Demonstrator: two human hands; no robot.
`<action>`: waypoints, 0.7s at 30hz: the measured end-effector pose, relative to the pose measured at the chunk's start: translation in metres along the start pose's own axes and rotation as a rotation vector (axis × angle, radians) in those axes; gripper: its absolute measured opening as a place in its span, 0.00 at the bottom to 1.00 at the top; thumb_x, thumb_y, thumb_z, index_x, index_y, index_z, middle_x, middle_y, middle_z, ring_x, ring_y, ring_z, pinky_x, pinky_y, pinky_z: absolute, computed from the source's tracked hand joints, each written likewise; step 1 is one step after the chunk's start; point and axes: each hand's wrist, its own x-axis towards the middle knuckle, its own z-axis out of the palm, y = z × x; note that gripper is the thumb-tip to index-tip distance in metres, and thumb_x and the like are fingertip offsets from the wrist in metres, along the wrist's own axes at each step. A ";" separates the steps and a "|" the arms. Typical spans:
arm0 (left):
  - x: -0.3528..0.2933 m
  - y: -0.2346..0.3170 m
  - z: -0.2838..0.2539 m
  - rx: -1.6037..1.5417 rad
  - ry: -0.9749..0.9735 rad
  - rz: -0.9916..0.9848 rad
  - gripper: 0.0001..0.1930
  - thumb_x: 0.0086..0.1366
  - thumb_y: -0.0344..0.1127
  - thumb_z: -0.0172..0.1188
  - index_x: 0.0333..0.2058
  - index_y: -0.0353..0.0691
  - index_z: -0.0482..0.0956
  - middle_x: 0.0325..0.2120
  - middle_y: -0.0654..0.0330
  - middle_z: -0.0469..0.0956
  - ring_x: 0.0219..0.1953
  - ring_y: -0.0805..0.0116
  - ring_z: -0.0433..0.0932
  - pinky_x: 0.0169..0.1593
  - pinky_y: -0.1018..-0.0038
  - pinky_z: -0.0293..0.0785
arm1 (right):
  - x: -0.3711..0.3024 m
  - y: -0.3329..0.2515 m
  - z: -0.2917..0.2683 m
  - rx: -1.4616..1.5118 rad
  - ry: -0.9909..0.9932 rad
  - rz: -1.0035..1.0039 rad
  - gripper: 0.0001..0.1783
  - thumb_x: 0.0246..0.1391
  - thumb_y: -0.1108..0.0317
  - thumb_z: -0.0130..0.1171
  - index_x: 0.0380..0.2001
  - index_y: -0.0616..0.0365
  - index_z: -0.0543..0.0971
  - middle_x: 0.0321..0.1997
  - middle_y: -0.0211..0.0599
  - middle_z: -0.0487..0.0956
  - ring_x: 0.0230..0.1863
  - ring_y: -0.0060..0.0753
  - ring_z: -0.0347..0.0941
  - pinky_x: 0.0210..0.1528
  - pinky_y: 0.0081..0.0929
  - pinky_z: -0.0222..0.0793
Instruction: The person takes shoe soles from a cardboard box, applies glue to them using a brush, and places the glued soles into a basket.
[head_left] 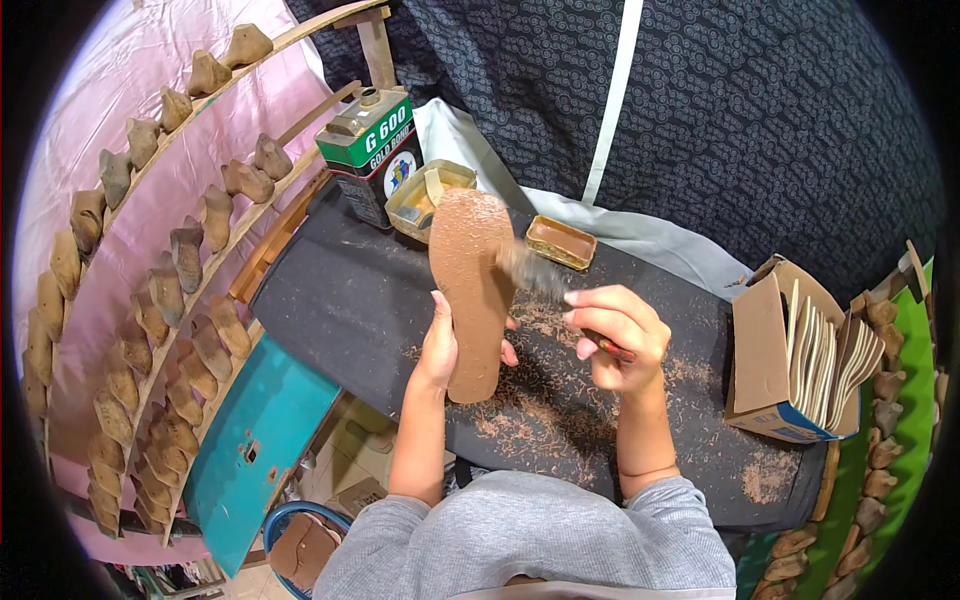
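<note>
Lettering (384,130) on can (368,163) beyond sole (474,315)

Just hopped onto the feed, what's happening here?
The person's left hand holds up a brown shoe sole. The right hand grips a brush, its bristles at the sole's right edge. The sole's far end looks wet and glossy. Shavings litter the dark table; a can stands at the far left and a cardboard box at the right.
</note>
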 end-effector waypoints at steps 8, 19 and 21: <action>0.010 0.004 0.007 0.105 0.161 0.086 0.43 0.64 0.68 0.20 0.49 0.30 0.66 0.32 0.48 0.76 0.26 0.56 0.79 0.30 0.67 0.78 | -0.011 -0.004 0.008 0.099 -0.237 0.043 0.13 0.33 0.76 0.65 0.28 0.59 0.78 0.35 0.38 0.79 0.32 0.38 0.77 0.34 0.30 0.74; 0.014 0.000 -0.007 -0.032 0.237 0.120 0.42 0.65 0.67 0.19 0.46 0.31 0.69 0.37 0.51 0.76 0.29 0.57 0.79 0.33 0.65 0.79 | -0.008 -0.012 0.029 0.065 -0.213 -0.012 0.13 0.35 0.75 0.65 0.30 0.60 0.77 0.36 0.39 0.77 0.34 0.40 0.76 0.34 0.30 0.74; 0.013 0.000 -0.017 0.048 0.205 0.112 0.43 0.65 0.67 0.18 0.46 0.31 0.68 0.37 0.51 0.75 0.29 0.57 0.80 0.33 0.64 0.79 | -0.012 -0.018 0.023 0.166 -0.362 0.023 0.13 0.34 0.75 0.64 0.29 0.59 0.77 0.36 0.38 0.77 0.33 0.39 0.75 0.34 0.29 0.73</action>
